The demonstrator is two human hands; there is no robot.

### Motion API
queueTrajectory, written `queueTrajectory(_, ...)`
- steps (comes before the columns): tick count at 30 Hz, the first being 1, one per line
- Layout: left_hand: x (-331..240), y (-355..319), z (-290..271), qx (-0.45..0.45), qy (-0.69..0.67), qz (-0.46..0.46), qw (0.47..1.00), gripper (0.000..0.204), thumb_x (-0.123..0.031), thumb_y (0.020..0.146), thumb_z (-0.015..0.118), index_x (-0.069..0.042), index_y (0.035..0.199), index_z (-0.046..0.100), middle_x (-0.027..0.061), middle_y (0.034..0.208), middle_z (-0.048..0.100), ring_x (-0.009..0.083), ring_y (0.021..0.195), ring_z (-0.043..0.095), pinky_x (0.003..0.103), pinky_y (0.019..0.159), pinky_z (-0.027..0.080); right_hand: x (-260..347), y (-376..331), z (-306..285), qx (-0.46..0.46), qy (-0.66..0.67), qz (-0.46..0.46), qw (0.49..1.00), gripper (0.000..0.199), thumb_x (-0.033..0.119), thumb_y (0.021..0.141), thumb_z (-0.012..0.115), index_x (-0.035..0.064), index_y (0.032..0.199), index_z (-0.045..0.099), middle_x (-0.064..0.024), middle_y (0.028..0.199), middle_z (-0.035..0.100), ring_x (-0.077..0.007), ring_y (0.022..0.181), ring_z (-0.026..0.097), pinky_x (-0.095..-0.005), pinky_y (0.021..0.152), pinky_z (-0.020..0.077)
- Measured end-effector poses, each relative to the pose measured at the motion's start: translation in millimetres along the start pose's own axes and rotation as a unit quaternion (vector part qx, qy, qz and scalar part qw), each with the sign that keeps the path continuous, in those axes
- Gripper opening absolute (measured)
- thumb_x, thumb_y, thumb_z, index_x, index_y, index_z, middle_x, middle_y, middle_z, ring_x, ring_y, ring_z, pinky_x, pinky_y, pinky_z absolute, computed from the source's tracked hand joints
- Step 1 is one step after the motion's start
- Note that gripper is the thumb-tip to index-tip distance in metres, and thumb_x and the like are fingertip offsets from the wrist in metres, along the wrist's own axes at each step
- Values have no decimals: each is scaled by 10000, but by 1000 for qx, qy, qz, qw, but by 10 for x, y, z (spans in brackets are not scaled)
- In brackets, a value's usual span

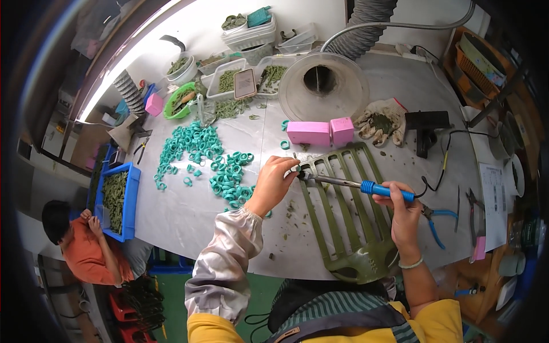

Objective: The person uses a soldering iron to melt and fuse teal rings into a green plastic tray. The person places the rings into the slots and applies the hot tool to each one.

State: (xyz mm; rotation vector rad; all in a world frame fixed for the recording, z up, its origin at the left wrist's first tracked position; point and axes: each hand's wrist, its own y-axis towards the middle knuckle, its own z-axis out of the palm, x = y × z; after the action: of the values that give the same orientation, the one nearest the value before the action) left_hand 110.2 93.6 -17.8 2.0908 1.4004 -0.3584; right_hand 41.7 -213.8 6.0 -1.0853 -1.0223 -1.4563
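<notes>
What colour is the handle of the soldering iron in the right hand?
Blue, on the soldering iron gripped by the right hand; clearest in the head view.

pink rectangular boxes stood mid-table | white printed paper sheet lay at right edge | clear stacked plastic tubs sat at back

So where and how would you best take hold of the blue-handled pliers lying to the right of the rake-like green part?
Probably by the two blue handles of the pliers, coming from above with the right hand, which is nearest. They lie flat on the table with the handles spread apart and pointing toward the person, so fingers can close around both.
</notes>
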Motion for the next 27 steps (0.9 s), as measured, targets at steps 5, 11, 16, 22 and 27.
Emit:
queueTrajectory(5, 4, 45, 37, 9, 7, 11, 1000, 304, -33, 773, 720, -36, 1077, 704, 108, 1058, 701, 319, 1022, 599, 392, 896, 494, -69, 43, 50, -10, 21, 8, 1000, 238, 162, 983, 591, -60, 1053, 640, -137, 949, 697, -198, 800, 718, -321, 739, 611)
queueTrajectory(11, 38, 15, 30, 0, 1, 21, 1000, 297, -34, 757, 730, -35, 1052, 699, 103, 1047, 697, 319, 1004, 599, 394, 875, 497, 110, 7, 10, -24, -28, -11, 999, 232, 158, 974, 600, -63, 1008, 664, -137, 870, 708, -200, 757, 722, -317, 702, 617)
queueTrajectory(16, 39, 2, -172, -35, -34, -22, 999, 301, -63, 841, 705, -39, 1133, 636, 124, 1088, 642, 290, 936, 626, 365, 833, 517, 219, -54, -137, -30, -29, -2, 999, 208, 144, 965, 599, -51, 965, 668, -116, 855, 706, -199, 716, 721, -303, 665, 612)
queueTrajectory(22, 722, -529, -690, -31, 242, -165, 956, 195, -72, 809, 691, -27, 958, 574, 170, 900, 618, 373, 854, 593, 451, 725, 475, 307, -106, -110, -17, -16, 20, 1000, 201, 140, 961, 598, -47, 938, 668, -111, 834, 698, -195, 698, 714, -291, 642, 609)
queueTrajectory(27, 728, -604, -703, 5, 204, -167, 965, 210, -150, 824, 727, -25, 919, 588, 155, 807, 632, 366, 773, 613, 443, 646, 476, 313, -122, -94, -13, -20, 17, 1000, 207, 147, 963, 597, -45, 936, 670, -113, 833, 699, -191, 697, 713, -288, 636, 608)
